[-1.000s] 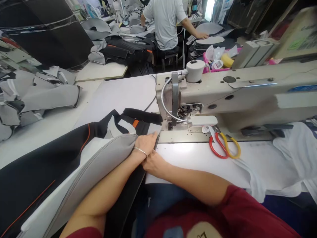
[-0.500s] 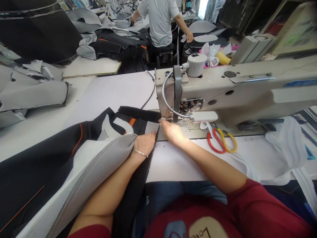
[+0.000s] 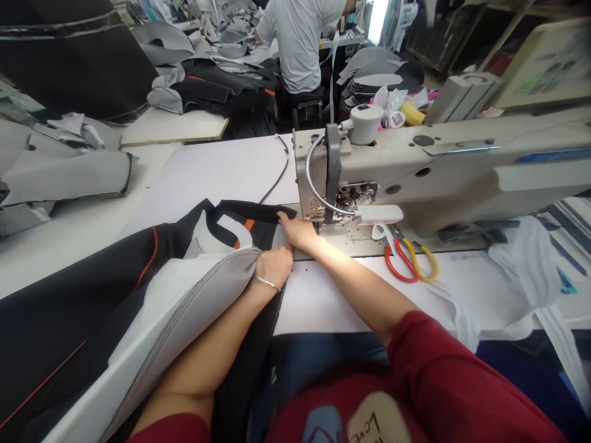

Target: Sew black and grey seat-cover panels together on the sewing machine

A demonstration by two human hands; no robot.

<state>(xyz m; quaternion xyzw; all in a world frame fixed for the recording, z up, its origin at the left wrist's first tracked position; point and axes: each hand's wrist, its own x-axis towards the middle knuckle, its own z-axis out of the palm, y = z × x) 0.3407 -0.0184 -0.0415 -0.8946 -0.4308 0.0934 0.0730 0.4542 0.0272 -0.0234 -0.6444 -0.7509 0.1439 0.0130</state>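
Right grip (image 3: 298, 233) has slid left since the earlier frame, off the machine bed and onto the dark fabric near the needle. We see an industrial sewing machine (image 3: 415, 166), cream-coloured, along the right of the white surface (image 3: 221, 172). Well behind it sits a co-worker (image 3: 298, 46) in a pale T-shirt, back to us, with stacks of grey cut pieces (image 3: 373, 77) nearby. More grey padded pieces (image 3: 64, 175) lie on the surface at far left.

The big black-and-grey padded panel (image 3: 69, 307) with orange piping lies across the left of the surface, its far end reaching the machine's needle area. Its grey bound edge (image 3: 203, 289) is folded up toward us. A black strip (image 3: 258, 211) lies on top at the far end.

Left grip (image 3: 273, 266) is curled closed over the panel at that grey edge, and a thin bangle (image 3: 266, 283) sits on that wrist. Right grip is flat, fingers spread out, pressing the dark fabric, not pinching it as far as we can tell. The two hands sit just beside each other. Red-and-yellow-handled scissors (image 3: 410, 261) lie near the machine, right of the right hand.
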